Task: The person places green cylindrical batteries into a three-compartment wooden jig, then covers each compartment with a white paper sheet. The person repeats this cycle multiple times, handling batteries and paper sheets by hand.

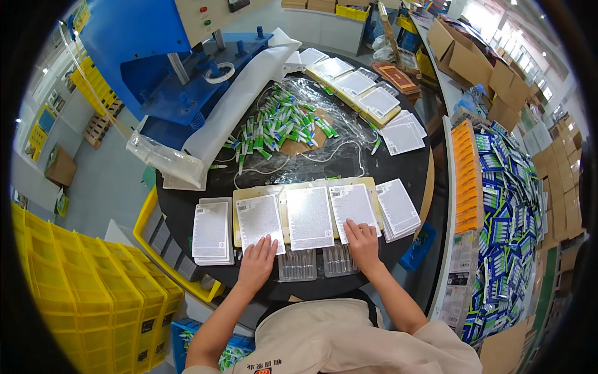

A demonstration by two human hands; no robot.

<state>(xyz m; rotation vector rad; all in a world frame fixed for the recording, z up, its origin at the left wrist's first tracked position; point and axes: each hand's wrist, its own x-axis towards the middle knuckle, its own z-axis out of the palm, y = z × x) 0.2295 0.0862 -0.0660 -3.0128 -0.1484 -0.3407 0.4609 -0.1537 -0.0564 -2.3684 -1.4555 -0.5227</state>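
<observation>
My left hand [258, 260] lies with fingers stretched out on the lower edge of a white printed card [259, 218]. Likewise flat, my right hand [361, 242] rests on the lower part of another printed card [354, 204]. Between them a third card [309, 216] lies untouched. All three cards sit on a pale yellow tray-like fixture [281, 189] on the round black table. Stacks of similar cards flank it, one on the left [210, 232] and one on the right [398, 209]. Clear ribbed plastic blisters [298, 267] show below the fixture, near my body.
Small green-and-white tubes [274, 128] lie heaped mid-table. Behind them is a second yellow fixture [387, 116] with cards. A blue press [187, 81] stands at far left, yellow crates [81, 287] at near left. On the right, an orange crate [465, 177] adjoins many blue-green packs [504, 249].
</observation>
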